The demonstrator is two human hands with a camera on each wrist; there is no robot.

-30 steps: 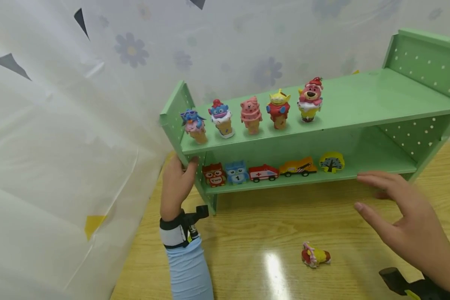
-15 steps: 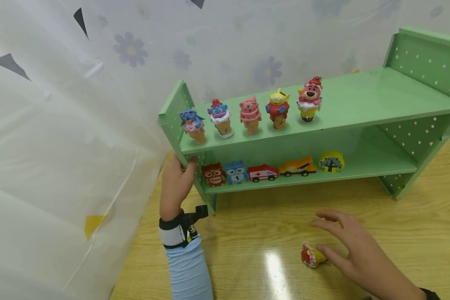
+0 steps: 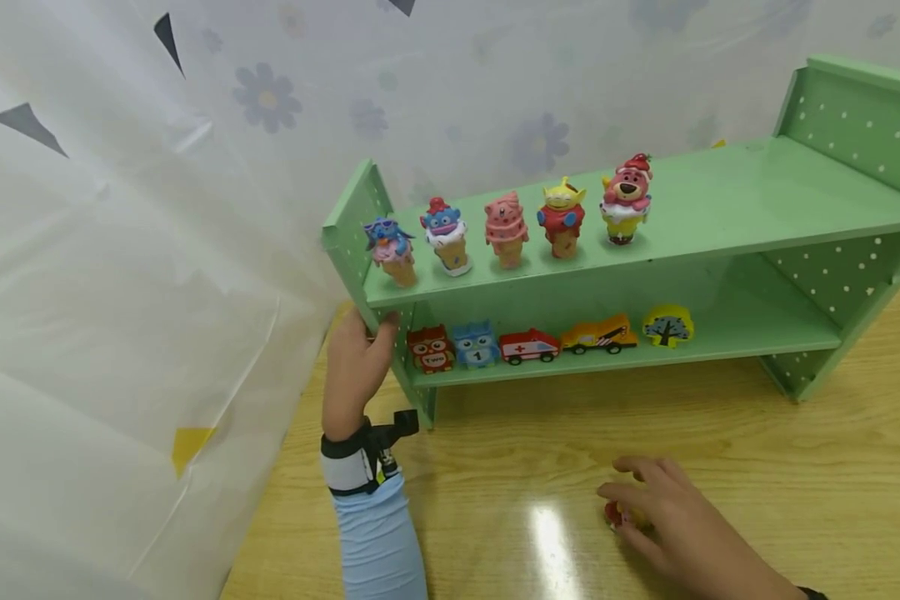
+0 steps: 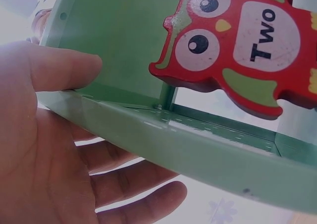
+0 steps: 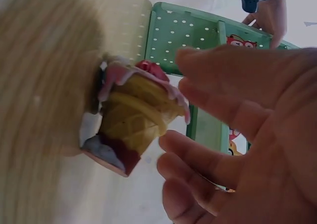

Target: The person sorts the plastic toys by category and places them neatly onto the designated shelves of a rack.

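Note:
My left hand [image 3: 356,362] grips the left side panel of the green shelf [image 3: 757,200], thumb inside and fingers outside in the left wrist view. Close to that thumb stands a red owl block [image 4: 198,40] marked "Two". My right hand [image 3: 678,521] is low over a small ice-cream-cone figurine [image 5: 138,110] lying on the table. Its fingers are bent loosely around the figurine without visibly closing on it, and in the head view they cover most of it. The figurine has a yellow body, pink drips and a dark red end.
Several ice-cream figurines, among them a pink one [image 3: 506,229] and a bear [image 3: 626,200], stand in a row on the upper board. Below are a blue owl [image 3: 476,344], an ambulance [image 3: 528,346], a tow truck [image 3: 600,335] and a tree [image 3: 667,325]. White sheeting [image 3: 120,292] hangs behind and left.
My right hand has come from beside the shelf's right end, leftward and down to the figurine on the table. The left hand keeps its hold on the side panel.

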